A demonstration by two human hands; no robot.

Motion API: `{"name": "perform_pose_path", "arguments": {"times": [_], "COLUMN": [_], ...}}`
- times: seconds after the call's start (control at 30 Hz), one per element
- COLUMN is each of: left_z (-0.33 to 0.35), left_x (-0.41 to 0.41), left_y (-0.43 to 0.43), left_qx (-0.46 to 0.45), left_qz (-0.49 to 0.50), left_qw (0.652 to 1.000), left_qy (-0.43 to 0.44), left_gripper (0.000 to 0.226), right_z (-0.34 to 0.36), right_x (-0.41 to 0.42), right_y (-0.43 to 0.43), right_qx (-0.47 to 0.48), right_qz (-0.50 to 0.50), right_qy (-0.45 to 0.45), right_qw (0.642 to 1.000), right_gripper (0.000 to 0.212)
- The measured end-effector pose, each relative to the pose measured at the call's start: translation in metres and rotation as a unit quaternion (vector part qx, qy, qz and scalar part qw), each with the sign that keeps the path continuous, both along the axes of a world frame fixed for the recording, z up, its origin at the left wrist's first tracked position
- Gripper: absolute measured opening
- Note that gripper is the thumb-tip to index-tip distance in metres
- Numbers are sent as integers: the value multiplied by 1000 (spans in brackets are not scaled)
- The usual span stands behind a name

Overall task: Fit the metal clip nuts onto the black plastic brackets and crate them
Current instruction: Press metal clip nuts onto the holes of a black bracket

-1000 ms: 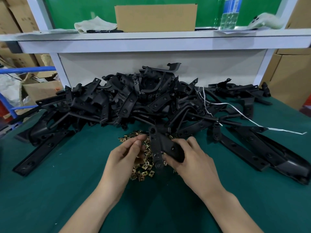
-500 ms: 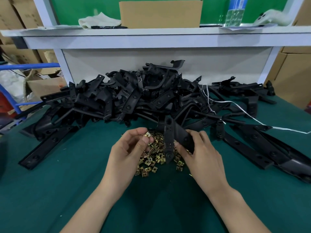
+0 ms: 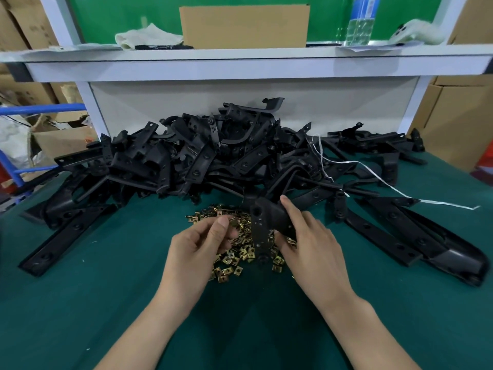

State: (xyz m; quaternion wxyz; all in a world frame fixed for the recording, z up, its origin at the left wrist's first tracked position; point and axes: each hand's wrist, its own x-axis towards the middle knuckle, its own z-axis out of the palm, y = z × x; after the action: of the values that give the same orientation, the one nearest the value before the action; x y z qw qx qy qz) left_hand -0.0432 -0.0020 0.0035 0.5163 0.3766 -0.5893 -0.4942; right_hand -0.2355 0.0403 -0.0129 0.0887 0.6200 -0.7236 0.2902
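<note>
A black plastic bracket (image 3: 262, 231) stands nearly upright over a heap of brass-coloured clip nuts (image 3: 240, 252) on the green table. My right hand (image 3: 312, 244) grips the bracket from its right side, index finger stretched along its top. My left hand (image 3: 197, 247) sits just left of the bracket and pinches a clip nut (image 3: 232, 222) between thumb and fingers. A big pile of black brackets (image 3: 213, 161) fills the table behind the nuts.
Long black brackets lie flat at the left (image 3: 61, 244) and right (image 3: 416, 236) of the hands. A white string (image 3: 400, 193) trails over the pile to the right. A white shelf (image 3: 240, 65) with a cardboard box, cloth and bottle spans the back. No crate shows.
The right hand raised the bracket and turned it more upright over the nuts. The left hand lifted from the heap with a clip nut pinched in its fingers.
</note>
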Motion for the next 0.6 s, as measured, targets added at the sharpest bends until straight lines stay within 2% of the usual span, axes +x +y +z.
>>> {"name": "perform_pose_path", "arguments": {"times": [0.13,0.37,0.5,0.6], "left_z": [0,0,-1,0], "left_x": [0,-1,0,-2], "left_y": [0,-3,-2,0], "left_qx": [26,77,77,77], "left_qz": [-9,-17,-14,-21], "left_qw": [1000,994,994,993], "left_qy": [-7,70,76,88], "left_gripper": [31,43,37,29], "right_z": [1,8,8,5], "right_x": [-1,6,9,11], "right_y": [1,2,4,5], "right_qx": [16,23,37,46], "right_qz": [-3,-5,10,25], "right_qy": [16,32,38,43], "right_qw": [1000,999,999,998], "right_gripper": [72,76,67,69]}}
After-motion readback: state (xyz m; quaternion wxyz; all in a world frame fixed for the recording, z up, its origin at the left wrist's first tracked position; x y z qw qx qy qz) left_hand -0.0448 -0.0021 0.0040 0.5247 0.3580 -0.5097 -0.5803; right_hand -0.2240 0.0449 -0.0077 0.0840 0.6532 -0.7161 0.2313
